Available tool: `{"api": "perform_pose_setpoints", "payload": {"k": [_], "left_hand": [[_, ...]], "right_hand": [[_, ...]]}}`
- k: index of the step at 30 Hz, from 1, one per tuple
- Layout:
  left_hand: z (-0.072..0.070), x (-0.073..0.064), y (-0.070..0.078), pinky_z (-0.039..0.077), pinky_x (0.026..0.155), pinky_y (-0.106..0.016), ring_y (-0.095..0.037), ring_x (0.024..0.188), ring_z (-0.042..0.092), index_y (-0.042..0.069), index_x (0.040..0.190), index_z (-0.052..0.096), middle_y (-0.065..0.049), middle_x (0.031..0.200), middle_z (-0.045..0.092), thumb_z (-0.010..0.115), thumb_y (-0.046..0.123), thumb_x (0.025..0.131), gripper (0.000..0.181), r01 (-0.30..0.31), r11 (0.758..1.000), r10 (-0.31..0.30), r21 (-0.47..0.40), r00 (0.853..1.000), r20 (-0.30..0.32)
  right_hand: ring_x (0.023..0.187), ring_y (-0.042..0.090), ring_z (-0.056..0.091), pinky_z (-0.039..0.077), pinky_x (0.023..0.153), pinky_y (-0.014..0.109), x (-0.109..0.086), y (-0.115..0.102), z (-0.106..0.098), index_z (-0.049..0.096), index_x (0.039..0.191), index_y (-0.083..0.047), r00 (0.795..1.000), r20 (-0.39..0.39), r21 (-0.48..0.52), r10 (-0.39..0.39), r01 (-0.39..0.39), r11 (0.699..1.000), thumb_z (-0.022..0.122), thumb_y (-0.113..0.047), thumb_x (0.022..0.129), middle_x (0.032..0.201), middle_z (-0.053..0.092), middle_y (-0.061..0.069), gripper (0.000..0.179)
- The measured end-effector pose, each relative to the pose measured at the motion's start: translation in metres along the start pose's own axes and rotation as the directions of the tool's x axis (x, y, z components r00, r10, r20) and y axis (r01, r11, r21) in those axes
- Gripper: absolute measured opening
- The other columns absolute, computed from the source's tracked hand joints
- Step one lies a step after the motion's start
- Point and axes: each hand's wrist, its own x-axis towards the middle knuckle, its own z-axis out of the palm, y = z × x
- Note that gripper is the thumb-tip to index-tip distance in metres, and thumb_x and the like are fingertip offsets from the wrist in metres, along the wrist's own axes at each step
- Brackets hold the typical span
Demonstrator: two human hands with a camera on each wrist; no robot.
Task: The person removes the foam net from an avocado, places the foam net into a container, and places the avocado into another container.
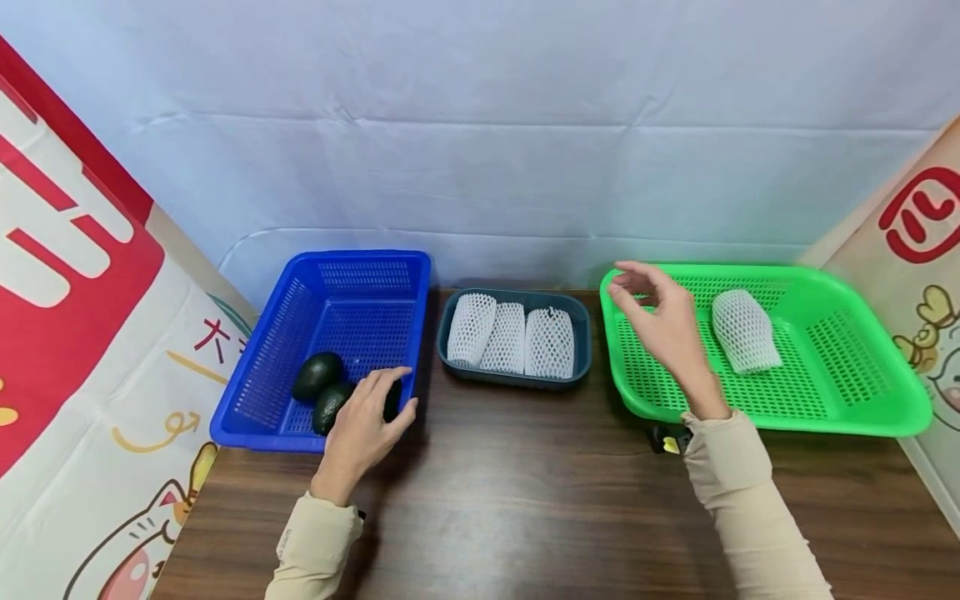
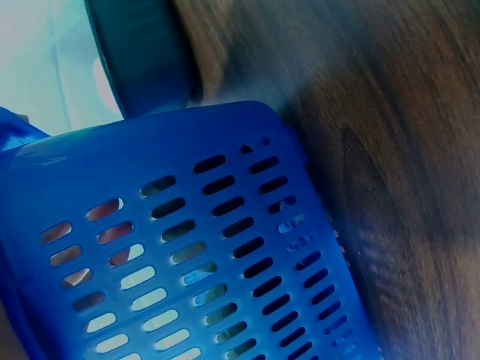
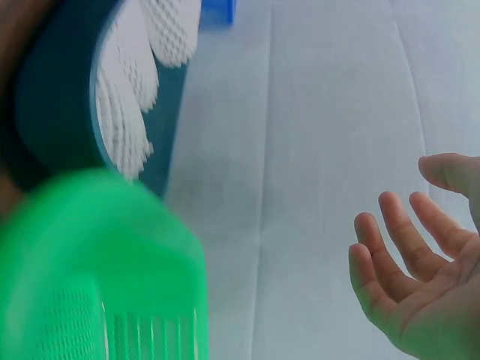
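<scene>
My left hand [image 1: 367, 425] reaches over the near right corner of the blue basket [image 1: 225, 433], thumb and fingers spread around a dark avocado [image 1: 392, 402] partly hidden behind it. Whether it grips that avocado I cannot tell. Two more dark green avocados [image 1: 318, 377] lie just left of the fingers. Only the slotted basket wall [image 2: 225, 225] shows in the left wrist view. My right hand [image 1: 663, 321] is held above the left end of the green basket [image 1: 892, 408], nothing in it, its loosely bent fingers [image 3: 397, 240] apart from the thumb.
Between the baskets, a dark teal tray [image 1: 517, 379] holds three white foam net sleeves [image 1: 502, 337] side by side. A bulging white foam net sleeve [image 1: 742, 332] lies in the green basket. Everything stands on a brown wooden table [image 1: 510, 500] before a pale cloth backdrop [image 1: 480, 167].
</scene>
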Motion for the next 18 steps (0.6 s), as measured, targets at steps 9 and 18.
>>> {"api": "perform_pose_setpoints", "payload": {"k": [9, 18], "left_hand": [[0.000, 0.000, 0.002, 0.056, 0.082, -0.041, -0.022, 0.105, 0.067, 0.019, 0.125, 0.065, -0.002, 0.118, 0.069, 0.070, 0.028, 0.089, 0.037, -0.012, 1.000, 0.012, 0.002, 1.000, -0.014], [-0.001, -0.001, 0.002, 0.056, 0.081, -0.040, -0.021, 0.105, 0.067, 0.019, 0.124, 0.066, -0.002, 0.117, 0.069, 0.069, 0.028, 0.090, 0.036, -0.009, 1.000, 0.009, 0.012, 1.000, -0.015]], "right_hand": [[0.095, -0.013, 0.055, 0.043, 0.083, 0.014, 0.022, 0.028, -0.034, 0.061, 0.133, -0.015, 0.992, -0.111, -0.044, 0.061, -0.066, 0.997, 0.061, -0.033, 0.098, 0.105, 0.062, -0.022, 0.040], [0.115, 0.006, 0.053, 0.040, 0.098, 0.027, 0.034, 0.070, -0.059, 0.054, 0.141, -0.021, 0.964, -0.184, -0.047, 0.189, -0.201, 0.978, 0.055, -0.038, 0.099, 0.132, 0.061, 0.009, 0.045]]}}
